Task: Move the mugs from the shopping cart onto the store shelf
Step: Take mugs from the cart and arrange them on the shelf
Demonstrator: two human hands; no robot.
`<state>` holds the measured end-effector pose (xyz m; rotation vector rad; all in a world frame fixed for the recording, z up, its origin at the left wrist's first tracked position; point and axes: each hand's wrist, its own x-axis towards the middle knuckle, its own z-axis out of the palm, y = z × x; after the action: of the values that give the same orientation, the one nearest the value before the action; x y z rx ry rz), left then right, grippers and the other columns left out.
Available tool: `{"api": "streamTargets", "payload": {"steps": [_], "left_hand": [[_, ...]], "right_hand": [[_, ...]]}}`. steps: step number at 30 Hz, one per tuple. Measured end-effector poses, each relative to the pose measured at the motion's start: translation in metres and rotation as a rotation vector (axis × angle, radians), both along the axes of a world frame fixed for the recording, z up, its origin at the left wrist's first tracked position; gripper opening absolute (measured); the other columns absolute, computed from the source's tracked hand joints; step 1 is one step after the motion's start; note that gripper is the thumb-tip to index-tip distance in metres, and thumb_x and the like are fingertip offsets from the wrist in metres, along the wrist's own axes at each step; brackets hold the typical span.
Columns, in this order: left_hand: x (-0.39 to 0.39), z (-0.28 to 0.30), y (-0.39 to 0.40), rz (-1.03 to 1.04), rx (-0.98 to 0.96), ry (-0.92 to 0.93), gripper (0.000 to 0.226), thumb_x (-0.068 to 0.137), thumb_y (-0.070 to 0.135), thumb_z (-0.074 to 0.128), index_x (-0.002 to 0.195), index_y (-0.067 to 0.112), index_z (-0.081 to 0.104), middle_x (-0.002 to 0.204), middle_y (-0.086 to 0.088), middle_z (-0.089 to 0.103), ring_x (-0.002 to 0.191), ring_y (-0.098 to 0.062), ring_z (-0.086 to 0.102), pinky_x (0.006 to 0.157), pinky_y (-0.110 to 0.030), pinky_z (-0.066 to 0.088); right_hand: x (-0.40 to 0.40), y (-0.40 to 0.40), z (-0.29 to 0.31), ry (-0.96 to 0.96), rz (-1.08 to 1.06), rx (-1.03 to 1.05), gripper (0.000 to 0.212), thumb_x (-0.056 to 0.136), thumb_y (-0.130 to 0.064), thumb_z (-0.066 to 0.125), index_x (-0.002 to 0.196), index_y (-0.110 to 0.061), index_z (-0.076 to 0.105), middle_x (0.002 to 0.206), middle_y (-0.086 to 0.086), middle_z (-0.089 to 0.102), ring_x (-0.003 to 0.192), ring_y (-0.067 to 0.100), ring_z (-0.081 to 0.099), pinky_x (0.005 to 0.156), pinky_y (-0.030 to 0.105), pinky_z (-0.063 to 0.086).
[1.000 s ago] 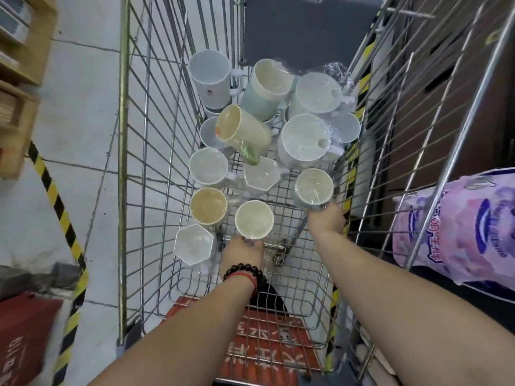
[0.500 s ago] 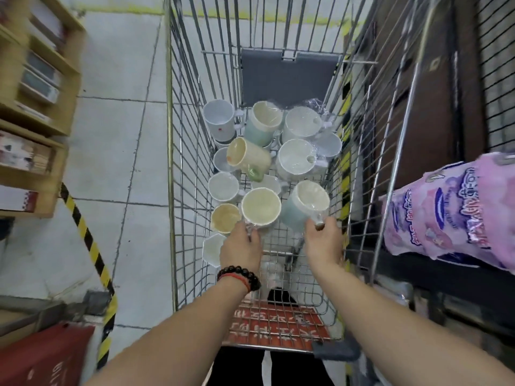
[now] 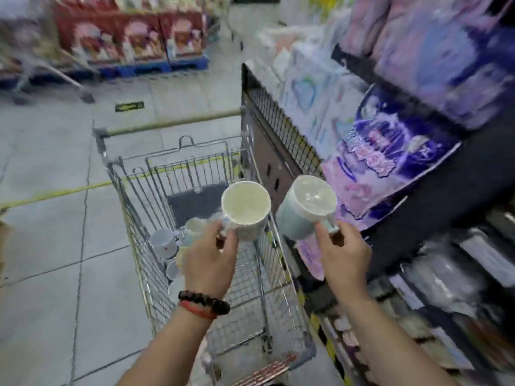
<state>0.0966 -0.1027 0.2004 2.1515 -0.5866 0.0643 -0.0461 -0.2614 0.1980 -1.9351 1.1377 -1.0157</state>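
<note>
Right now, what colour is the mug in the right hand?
Pale blue-green mug, whitish inside, in the head view.

Left grip (image 3: pixel 209 260) and right grip (image 3: pixel 344 254) raised, fingers curled.

- shopping cart (image 3: pixel 156 263) — bare metal wire, dull silver sheen
- cream mug (image 3: pixel 246 210) — smooth, matt inside, faintly speckled outside
- pale blue mug (image 3: pixel 306 210) — smooth, glossy film over its mouth
- purple packs (image 3: pixel 384 162) — shiny plastic wrap
- floor (image 3: pixel 50 218) — smooth grey tile, slight gloss
- bracelet (image 3: pixel 204 300) — glossy dark beads, red cord beside them
</note>
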Motion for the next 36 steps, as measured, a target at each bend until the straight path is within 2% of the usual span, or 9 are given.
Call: {"api": "streamTargets", "payload": {"steps": [3,7,9,11,14,18,23,27,36], "left_hand": [[-0.02,0.048,-0.021,-0.211,-0.104,-0.091,0.01,0.09,0.03,0.062,0.087,0.02,0.062,0.07,0.008,0.058,0.067,-0.017,0.056,0.058,-0.033,0.045],[-0.069,0.09,-0.058,-0.444,-0.199,-0.138,0.027,0.088,0.037,0.062,0.083,0.011,0.065,0.064,-0.003,0.059,0.063,-0.024,0.056,0.06,-0.045,0.049],[-0.102,0.108,-0.075,-0.549,-0.242,-0.18,0.036,0.084,0.046,0.056,0.08,0.011,0.064,0.061,0.0,0.056,0.06,-0.019,0.054,0.059,-0.038,0.049],[-0.142,0.125,-0.089,-0.642,-0.289,-0.205,0.031,0.084,0.045,0.06,0.071,0.017,0.057,0.055,0.006,0.048,0.058,-0.013,0.046,0.056,-0.018,0.038],[-0.206,0.148,-0.102,-0.752,-0.34,-0.227,0.029,0.082,0.04,0.065,0.065,0.027,0.045,0.051,0.008,0.037,0.058,-0.01,0.038,0.054,-0.023,0.031],[-0.293,0.166,-0.11,-0.904,-0.372,-0.194,0.031,0.081,0.051,0.059,0.066,0.025,0.054,0.054,0.005,0.047,0.055,-0.01,0.044,0.055,-0.028,0.035],[-0.397,0.186,-0.102,-1.026,-0.454,-0.13,0.024,0.085,0.038,0.07,0.075,0.017,0.065,0.06,0.002,0.057,0.061,-0.014,0.052,0.06,-0.037,0.044],[-0.474,0.204,-0.096,-1.097,-0.498,-0.109,0.014,0.086,0.031,0.067,0.074,0.023,0.064,0.057,0.007,0.055,0.057,-0.008,0.05,0.054,-0.03,0.041],[-0.589,0.23,-0.093,-1.147,-0.564,-0.084,0.029,0.085,0.036,0.066,0.063,0.02,0.056,0.054,0.003,0.053,0.067,-0.009,0.052,0.055,-0.015,0.037]], "right_hand": [[-0.057,-0.006,0.051,-0.077,-0.064,-0.059,0.021,0.083,-0.031,0.071,0.068,-0.028,0.057,0.06,-0.005,0.053,0.057,0.008,0.047,0.055,0.018,0.037],[-0.14,-0.008,0.101,-0.099,-0.261,-0.175,0.023,0.08,-0.042,0.066,0.072,-0.021,0.063,0.059,-0.004,0.056,0.059,0.012,0.05,0.057,0.024,0.039],[-0.184,-0.002,0.12,-0.114,-0.354,-0.201,0.019,0.083,-0.039,0.07,0.073,-0.025,0.062,0.06,-0.006,0.058,0.061,0.012,0.052,0.058,0.025,0.04],[-0.228,0.007,0.135,-0.118,-0.43,-0.231,0.019,0.085,-0.034,0.07,0.071,-0.024,0.061,0.06,-0.004,0.058,0.06,0.013,0.052,0.056,0.023,0.039],[-0.294,0.024,0.151,-0.146,-0.543,-0.279,0.016,0.086,-0.031,0.069,0.075,-0.021,0.063,0.06,-0.003,0.059,0.058,0.013,0.051,0.053,0.021,0.037],[-0.384,0.053,0.172,-0.177,-0.666,-0.283,0.017,0.087,-0.03,0.068,0.073,-0.022,0.061,0.063,-0.003,0.058,0.06,0.012,0.05,0.054,0.022,0.039],[-0.488,0.09,0.191,-0.168,-0.783,-0.297,0.019,0.087,-0.029,0.067,0.073,-0.018,0.061,0.063,0.001,0.057,0.061,0.016,0.05,0.054,0.03,0.04],[-0.569,0.119,0.209,-0.162,-0.867,-0.342,0.024,0.087,-0.029,0.067,0.068,-0.017,0.057,0.058,-0.001,0.053,0.055,0.011,0.044,0.052,0.023,0.034],[-0.692,0.152,0.24,-0.219,-0.961,-0.35,0.03,0.088,-0.027,0.066,0.067,-0.008,0.056,0.06,0.008,0.052,0.053,0.006,0.038,0.051,0.02,0.032]]}}
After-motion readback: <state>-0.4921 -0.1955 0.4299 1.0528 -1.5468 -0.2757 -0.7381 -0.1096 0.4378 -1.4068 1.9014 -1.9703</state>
